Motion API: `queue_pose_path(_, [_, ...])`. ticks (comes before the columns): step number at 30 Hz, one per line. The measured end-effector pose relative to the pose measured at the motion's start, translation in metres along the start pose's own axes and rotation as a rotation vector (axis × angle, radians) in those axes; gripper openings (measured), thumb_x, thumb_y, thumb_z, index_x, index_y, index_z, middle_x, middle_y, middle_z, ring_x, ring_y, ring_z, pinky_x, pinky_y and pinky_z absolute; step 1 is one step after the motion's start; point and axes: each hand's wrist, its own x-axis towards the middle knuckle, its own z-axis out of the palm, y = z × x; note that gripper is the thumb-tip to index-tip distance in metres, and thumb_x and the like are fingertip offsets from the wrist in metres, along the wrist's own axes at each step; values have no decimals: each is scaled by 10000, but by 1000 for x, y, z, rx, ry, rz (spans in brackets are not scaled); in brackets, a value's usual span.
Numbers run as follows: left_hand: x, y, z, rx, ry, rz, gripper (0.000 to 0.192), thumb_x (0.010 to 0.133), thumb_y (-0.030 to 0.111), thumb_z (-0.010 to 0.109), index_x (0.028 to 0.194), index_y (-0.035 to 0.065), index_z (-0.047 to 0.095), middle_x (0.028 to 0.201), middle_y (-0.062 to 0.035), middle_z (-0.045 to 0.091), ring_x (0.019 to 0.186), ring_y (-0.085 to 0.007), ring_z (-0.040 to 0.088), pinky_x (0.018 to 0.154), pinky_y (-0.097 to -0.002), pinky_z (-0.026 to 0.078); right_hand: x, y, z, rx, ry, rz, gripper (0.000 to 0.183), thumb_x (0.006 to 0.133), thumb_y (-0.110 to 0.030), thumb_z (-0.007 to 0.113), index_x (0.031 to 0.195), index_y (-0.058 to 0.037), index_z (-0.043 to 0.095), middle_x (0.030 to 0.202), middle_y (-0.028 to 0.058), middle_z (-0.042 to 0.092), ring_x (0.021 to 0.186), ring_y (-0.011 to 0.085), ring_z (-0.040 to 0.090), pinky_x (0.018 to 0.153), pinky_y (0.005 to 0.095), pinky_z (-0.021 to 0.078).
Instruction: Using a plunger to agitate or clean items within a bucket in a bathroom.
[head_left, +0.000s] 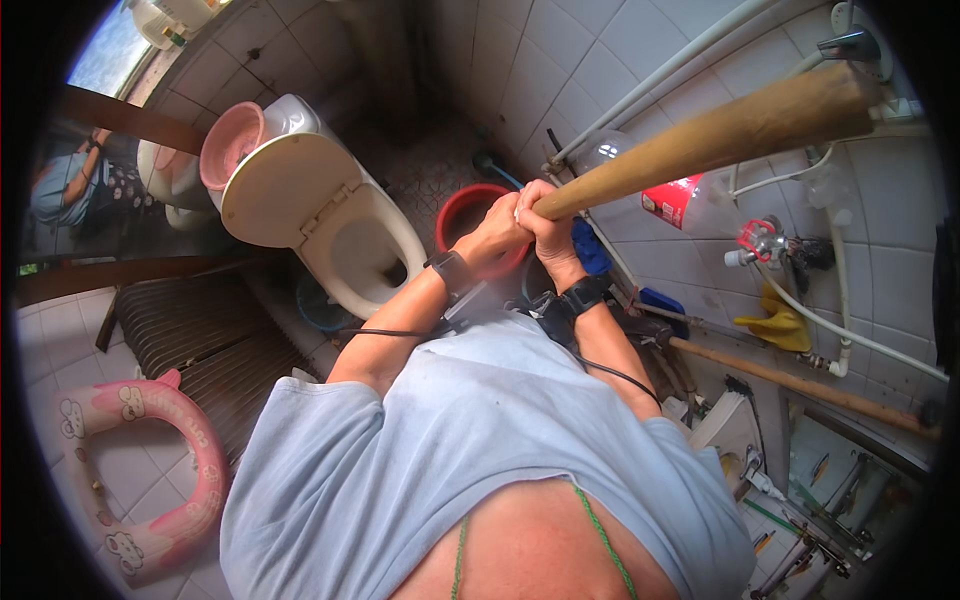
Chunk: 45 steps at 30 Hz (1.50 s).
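Note:
Both my hands grip a thick wooden pole (690, 146), close together at its narrower visible end. My left hand (495, 232) is wrapped around it just beside my right hand (549, 234), and the two touch. From there the pole slants up to the right, its blunt end near the camera. Whatever lies below my grip is hidden by my hands and forearms. Behind my left hand a red plastic bucket (450, 214) stands on the floor. A toilet (405, 232) with its lid (289, 187) raised is to the left of my left forearm.
A pink basin (232, 146) rests by the toilet tank. On the right wall are a white pipe (660, 82), a plastic bottle with a red label (675, 201), a valve (765, 244) and a yellow cloth-like item (780, 319). An inflatable ring (206, 450) lies at lower left.

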Motion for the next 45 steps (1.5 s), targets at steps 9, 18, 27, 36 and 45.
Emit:
queue_pose_path(9, [10, -15, 10, -206, -26, -303, 388, 781, 324, 707, 1044, 43, 661, 1004, -186, 692, 960, -329, 677, 799, -399, 520, 4, 33, -8, 28, -6, -64, 111, 679, -24, 580, 685, -72, 480, 688, 7, 490, 680, 135, 477, 673, 275, 412])
queue_pose_path(18, [10, 11, -9, -337, -125, -173, 371, 824, 179, 735, 1147, 41, 613, 1002, -105, 708, 968, -161, 654, 819, -326, 522, 2, 29, -11, -36, -24, -92, 105, 700, -40, 598, 692, -70, 498, 671, 11, 498, 666, 134, 484, 662, 284, 410])
queue_pose_path(27, [7, 18, -12, -170, -173, -257, 342, 838, 156, 731, 1137, 42, 611, 992, -114, 709, 961, -145, 653, 812, -323, 524, -2, -4, 2, -39, 41, -36, 107, 703, -48, 608, 681, -70, 506, 653, 2, 491, 660, 127, 486, 661, 282, 412])
queue_pose_path(36, [17, 128, -59, -146, -264, -438, 320, 837, 135, 703, 1120, 37, 589, 914, -115, 691, 883, -131, 620, 764, -329, 518, 0, -85, 14, 16, 72, -42, 120, 689, 22, 556, 641, -65, 487, 651, 9, 515, 661, 117, 478, 670, 272, 385])
queue_pose_path(45, [13, 57, -31, -147, -213, -303, 323, 825, 154, 734, 1099, 30, 616, 893, -125, 690, 856, -126, 620, 745, -338, 519, 0, -48, 10, -4, 88, -7, 97, 682, -37, 607, 645, -63, 521, 636, -15, 482, 657, 98, 476, 648, 270, 399])
